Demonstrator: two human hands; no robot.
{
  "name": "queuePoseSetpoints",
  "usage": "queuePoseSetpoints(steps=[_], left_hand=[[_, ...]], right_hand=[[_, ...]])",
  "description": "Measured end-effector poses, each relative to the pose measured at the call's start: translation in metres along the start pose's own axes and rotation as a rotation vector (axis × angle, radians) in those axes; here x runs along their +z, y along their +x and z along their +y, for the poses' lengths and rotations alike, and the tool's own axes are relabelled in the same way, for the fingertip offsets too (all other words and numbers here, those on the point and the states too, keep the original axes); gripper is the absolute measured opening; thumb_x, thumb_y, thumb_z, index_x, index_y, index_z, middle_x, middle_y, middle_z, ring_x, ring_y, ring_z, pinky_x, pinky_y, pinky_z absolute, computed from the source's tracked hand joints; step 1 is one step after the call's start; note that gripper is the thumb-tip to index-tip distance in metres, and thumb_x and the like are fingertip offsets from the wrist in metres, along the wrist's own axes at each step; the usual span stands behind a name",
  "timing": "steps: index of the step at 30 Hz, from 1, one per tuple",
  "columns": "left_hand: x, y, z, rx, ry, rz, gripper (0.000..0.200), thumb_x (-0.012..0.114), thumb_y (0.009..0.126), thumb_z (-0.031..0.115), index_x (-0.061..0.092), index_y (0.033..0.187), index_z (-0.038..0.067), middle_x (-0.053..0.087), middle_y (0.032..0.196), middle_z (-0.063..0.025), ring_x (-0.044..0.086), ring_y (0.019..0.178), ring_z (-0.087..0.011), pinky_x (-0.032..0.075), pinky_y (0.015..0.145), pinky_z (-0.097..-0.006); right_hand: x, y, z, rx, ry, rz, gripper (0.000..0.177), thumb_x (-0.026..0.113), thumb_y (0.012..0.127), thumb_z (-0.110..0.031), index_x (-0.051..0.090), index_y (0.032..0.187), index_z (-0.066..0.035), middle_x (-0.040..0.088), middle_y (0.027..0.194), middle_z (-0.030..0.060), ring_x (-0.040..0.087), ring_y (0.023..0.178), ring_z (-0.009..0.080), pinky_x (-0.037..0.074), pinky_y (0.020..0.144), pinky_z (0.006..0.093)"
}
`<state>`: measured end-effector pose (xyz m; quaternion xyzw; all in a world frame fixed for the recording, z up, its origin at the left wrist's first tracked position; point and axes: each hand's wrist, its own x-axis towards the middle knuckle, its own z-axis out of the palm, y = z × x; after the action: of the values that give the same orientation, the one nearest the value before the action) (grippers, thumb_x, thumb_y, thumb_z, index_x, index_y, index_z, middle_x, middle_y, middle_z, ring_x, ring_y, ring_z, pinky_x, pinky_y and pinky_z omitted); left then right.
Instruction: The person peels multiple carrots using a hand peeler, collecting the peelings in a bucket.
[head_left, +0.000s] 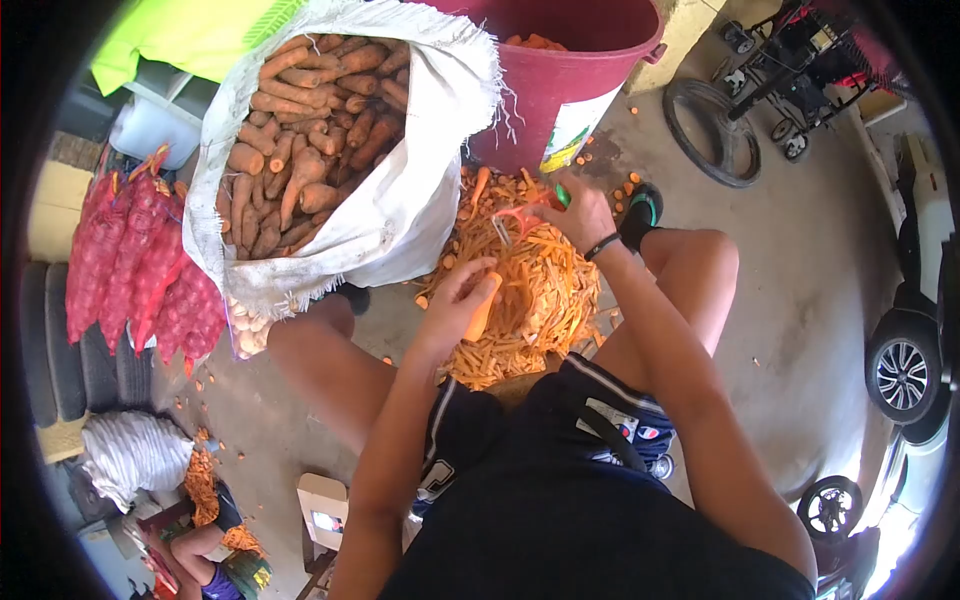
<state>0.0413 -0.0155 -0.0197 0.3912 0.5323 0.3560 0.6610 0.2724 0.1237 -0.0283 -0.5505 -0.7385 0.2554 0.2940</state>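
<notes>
My left hand (452, 308) is wrapped round a peeled orange carrot (481, 308), held above the near left side of a big heap of carrot peelings (550, 290). Up and to the right, my right hand (586, 212) grips a peeler (512, 219) with an orange-red frame, its blade end pointing left toward the heap. A bit of green shows at the thumb of that hand. The peeler and the carrot are apart. Between my knees, the heap rises in front of my lap.
An open white sack (400, 215) full of unpeeled carrots (310, 150) stands front left. Behind the heap is a maroon bin (520, 100). Red net bags (125, 250) hang at left; a tyre (712, 135) lies at right. Another person's leg (195, 550) shows lower left beside more peelings.
</notes>
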Motion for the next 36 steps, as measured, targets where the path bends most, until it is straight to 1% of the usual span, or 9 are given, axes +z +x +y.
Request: queuePoseSetpoints(steps=[1,4,7,10,13,20,32,35,36], left_hand=[[-0.001,0.001,0.002,0.071,0.191,-0.014,0.039,0.061,0.1,0.021,0.056,0.135,0.006,0.065,0.108,-0.006,0.064,0.098,-0.0134,0.054,0.079,-0.0281],[-0.012,0.002,0.002,0.176,0.032,0.055,0.043,0.065,0.097,0.015,0.054,0.137,0.003,0.065,0.107,-0.0067,0.065,0.097,-0.0153,0.055,0.079,-0.0295],[-0.038,-0.017,0.013,0.178,-0.401,-0.058,0.05,0.067,0.096,0.018,0.051,0.139,0.001,0.065,0.107,-0.0085,0.067,0.095,-0.018,0.056,0.081,-0.0306],[-0.038,-0.031,0.024,0.038,-0.421,-0.127,0.054,0.069,0.094,0.024,0.049,0.138,-0.001,0.065,0.104,-0.009,0.066,0.086,-0.0176,0.055,0.074,-0.0288],[-0.027,-0.021,0.011,0.059,-0.565,-0.149,0.042,0.068,0.094,0.011,0.053,0.131,-0.003,0.064,0.102,-0.0084,0.063,0.078,-0.0141,0.05,0.066,-0.0229],[-0.01,-0.01,0.005,0.224,-0.052,0.129,0.037,0.078,0.089,0.015,0.06,0.116,-0.001,0.064,0.086,-0.0014,0.054,0.065,-0.005,0.043,0.056,-0.0205],[-0.001,-0.004,0.003,0.338,-0.011,0.149,0.028,0.079,0.087,0.014,0.064,0.105,-0.001,0.063,0.076,0.0007,0.05,0.055,-0.0022,0.038,0.048,-0.0193],[-0.012,-0.011,-0.001,0.169,-0.017,0.033,0.031,0.08,0.085,0.014,0.065,0.107,-0.002,0.07,0.094,-0.0045,0.065,0.081,-0.0074,0.053,0.072,-0.022],[-0.008,-0.01,0.003,0.221,-0.046,0.006,0.032,0.08,0.085,0.015,0.065,0.108,-0.002,0.07,0.092,-0.0042,0.064,0.078,-0.0075,0.052,0.069,-0.0218]], right_hand=[[0.004,-0.005,0.003,0.021,-0.026,-0.037,0.049,0.085,0.075,-0.038,0.065,0.104,-0.004,0.07,0.091,0.0183,0.069,0.086,0.0356,0.054,0.074,0.0437],[0.012,-0.017,0.007,0.071,-0.068,-0.162,0.039,0.079,0.081,-0.032,0.066,0.11,-0.007,0.07,0.094,0.0199,0.068,0.089,0.0394,0.053,0.079,0.0468],[0.021,-0.025,0.01,0.059,-0.035,-0.199,0.032,0.073,0.085,-0.027,0.066,0.111,-0.008,0.07,0.094,0.0202,0.068,0.089,0.0395,0.053,0.079,0.0476],[0.033,-0.032,-0.003,-0.005,-0.015,-0.28,0.026,0.068,0.088,-0.022,0.066,0.11,-0.009,0.07,0.095,0.0204,0.067,0.09,0.0396,0.054,0.079,0.0474],[0.032,-0.049,-0.047,-0.024,0.03,-0.283,0.023,0.066,0.088,-0.022,0.066,0.106,-0.007,0.069,0.096,0.0211,0.067,0.09,0.0397,0.054,0.078,0.0471],[0.031,-0.073,-0.072,-0.133,0.154,-0.305,0.021,0.068,0.084,-0.018,0.065,0.098,-0.003,0.066,0.09,0.0226,0.066,0.087,0.0416,0.053,0.077,0.0489],[0.023,-0.076,-0.074,-0.04,0.094,-0.448,0.024,0.066,0.084,-0.022,0.063,0.096,-0.001,0.067,0.093,0.0234,0.065,0.092,0.0424,0.052,0.08,0.0497],[0.041,-0.067,-0.045,0.082,-0.109,-0.605,0.029,0.062,0.088,-0.028,0.067,0.098,-0.001,0.069,0.098,0.023,0.067,0.095,0.0405,0.054,0.082,0.0482],[0.054,-0.06,-0.02,0.142,-0.189,-0.702,0.031,0.06,0.09,-0.03,0.068,0.1,-0.002,0.07,0.1,0.023,0.067,0.095,0.0399,0.054,0.082,0.0476]])
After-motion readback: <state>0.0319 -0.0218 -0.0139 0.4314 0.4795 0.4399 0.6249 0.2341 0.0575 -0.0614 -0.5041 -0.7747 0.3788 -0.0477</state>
